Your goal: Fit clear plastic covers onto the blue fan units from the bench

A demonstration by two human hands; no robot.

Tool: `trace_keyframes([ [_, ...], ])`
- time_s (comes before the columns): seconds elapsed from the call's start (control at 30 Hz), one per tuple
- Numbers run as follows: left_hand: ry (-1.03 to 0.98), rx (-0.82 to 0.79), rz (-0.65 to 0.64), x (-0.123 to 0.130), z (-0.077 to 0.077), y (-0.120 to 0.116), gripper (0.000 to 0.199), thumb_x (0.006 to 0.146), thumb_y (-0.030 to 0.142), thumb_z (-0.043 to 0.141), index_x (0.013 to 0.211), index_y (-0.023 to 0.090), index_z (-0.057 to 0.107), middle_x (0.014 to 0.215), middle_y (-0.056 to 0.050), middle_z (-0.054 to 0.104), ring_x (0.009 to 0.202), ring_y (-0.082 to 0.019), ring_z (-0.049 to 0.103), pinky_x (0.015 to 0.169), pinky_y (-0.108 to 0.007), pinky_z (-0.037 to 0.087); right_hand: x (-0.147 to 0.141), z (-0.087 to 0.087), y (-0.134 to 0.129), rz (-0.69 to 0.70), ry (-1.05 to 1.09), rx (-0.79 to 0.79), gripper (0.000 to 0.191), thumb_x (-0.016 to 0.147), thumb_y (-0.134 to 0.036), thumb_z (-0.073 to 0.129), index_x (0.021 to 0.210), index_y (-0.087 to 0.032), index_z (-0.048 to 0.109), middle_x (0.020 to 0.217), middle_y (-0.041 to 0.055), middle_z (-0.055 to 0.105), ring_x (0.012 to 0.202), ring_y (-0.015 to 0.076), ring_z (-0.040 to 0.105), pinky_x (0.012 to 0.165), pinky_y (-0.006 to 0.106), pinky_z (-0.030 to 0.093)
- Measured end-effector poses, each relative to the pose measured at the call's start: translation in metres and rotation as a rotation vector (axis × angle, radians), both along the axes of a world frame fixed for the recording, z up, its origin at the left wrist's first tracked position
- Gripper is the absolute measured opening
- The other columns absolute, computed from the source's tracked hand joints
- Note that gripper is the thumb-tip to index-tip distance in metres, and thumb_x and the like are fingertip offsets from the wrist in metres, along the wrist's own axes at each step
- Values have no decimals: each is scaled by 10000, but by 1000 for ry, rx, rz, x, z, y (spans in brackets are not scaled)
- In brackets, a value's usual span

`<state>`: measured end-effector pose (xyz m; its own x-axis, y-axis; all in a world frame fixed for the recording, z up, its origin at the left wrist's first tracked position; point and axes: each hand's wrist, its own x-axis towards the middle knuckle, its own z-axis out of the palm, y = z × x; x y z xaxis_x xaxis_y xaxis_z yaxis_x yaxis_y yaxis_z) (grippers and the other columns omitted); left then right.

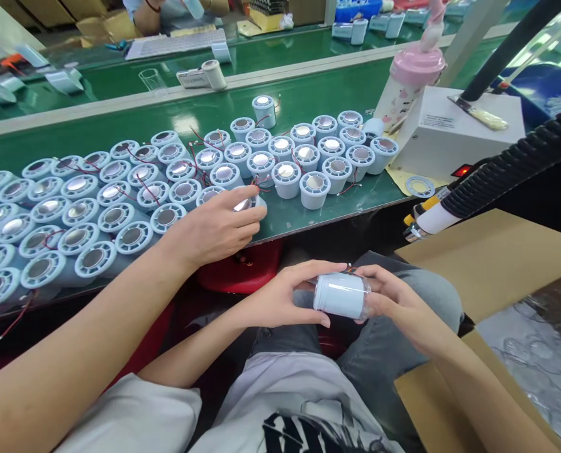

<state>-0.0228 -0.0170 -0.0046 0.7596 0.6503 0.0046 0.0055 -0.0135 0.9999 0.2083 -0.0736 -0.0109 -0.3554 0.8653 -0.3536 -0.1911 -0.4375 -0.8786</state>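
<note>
Above my lap, a light blue cylinder (341, 294) lies sideways between my two hands. My left hand (285, 294) has its thumb and fingers around the cylinder's left end. My right hand (394, 296) grips the right end, where a clear plastic rim shows. Thin wires stick up behind the cylinder. Many similar light blue cylinders (315, 189) with silver round centres and red-black wires stand in rows on the green table (299, 223). Another person's hand (219, 223) reaches in from the left and holds one cylinder at the table's front edge.
A grey-white box (455, 135) and a pink-lidded bottle (410, 82) stand at the right of the table. A black ribbed hose (511, 157) hangs at right. An open cardboard box (497, 258) holds clear plastic parts. Another person sits across the table.
</note>
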Motion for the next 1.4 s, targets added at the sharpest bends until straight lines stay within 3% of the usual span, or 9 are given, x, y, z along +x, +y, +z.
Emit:
trace_keyframes([
  [0.13,-43,-154,15,3,-4,4,812,624,95,814,1345,309,509,1404,-87,512,1268,-242,508,1032,-340,437,-3,-10,-2,-64,44,-8,304,866,-389,654,1114,-260,535,1007,-1,642,800,127,634,685,255,577],
  [0.3,-215,-400,21,25,-22,28,733,640,158,820,1315,248,550,1421,-137,490,1284,-287,495,1044,-383,414,-10,-27,-6,-335,146,26,280,882,-379,633,1115,-270,523,1089,-9,616,914,154,640,798,334,586],
  [0.47,-281,-493,-48,59,-32,55,663,620,227,843,1244,202,620,1421,-148,486,1313,-302,459,1061,-378,376,-12,-33,-8,-568,199,98,287,869,-347,656,1098,-257,509,1071,-5,630,940,154,629,829,360,579],
  [0.57,-262,-535,-95,79,-35,68,664,606,256,851,1226,167,632,1388,-160,521,1240,-287,527,1018,-356,401,-11,-38,-5,-694,220,97,298,864,-345,659,1093,-242,497,1068,9,624,941,164,626,835,376,571],
  [0.7,-232,-562,-118,102,-36,86,590,636,332,831,1162,122,668,1172,-157,675,1019,-227,642,931,-322,439,-14,-44,3,-799,265,123,303,865,-375,644,1074,-247,467,1062,4,615,931,170,640,870,387,544],
  [0.9,-212,-467,-114,110,-22,95,526,638,244,829,1132,135,685,1198,-134,662,1063,-239,617,943,-319,438,-12,-41,12,-768,353,156,296,897,-476,552,1055,-246,452,1145,32,605,1010,196,631,962,452,490],
  [1.1,-190,-503,-115,87,-24,77,634,624,223,832,1223,164,631,1276,-148,613,1150,-269,582,975,-352,437,-11,-43,2,-711,315,138,284,844,-297,687,1045,-251,493,1033,-10,647,917,133,623,849,313,524],
  [1.27,-237,-511,-56,56,-15,50,713,582,203,855,1250,185,607,1308,-155,583,1269,-320,490,1030,-403,407,-12,-22,-13,-525,147,241,275,840,-291,703,1051,-256,530,1011,-11,638,904,116,611,758,209,510],
  [1.4,-285,-455,-40,40,2,29,683,574,163,854,1211,189,609,1270,-159,591,1253,-332,501,1015,-440,423,-10,0,-23,-402,47,259,351,825,-337,716,1115,-284,526,1089,17,606,905,147,610,724,236,529],
])
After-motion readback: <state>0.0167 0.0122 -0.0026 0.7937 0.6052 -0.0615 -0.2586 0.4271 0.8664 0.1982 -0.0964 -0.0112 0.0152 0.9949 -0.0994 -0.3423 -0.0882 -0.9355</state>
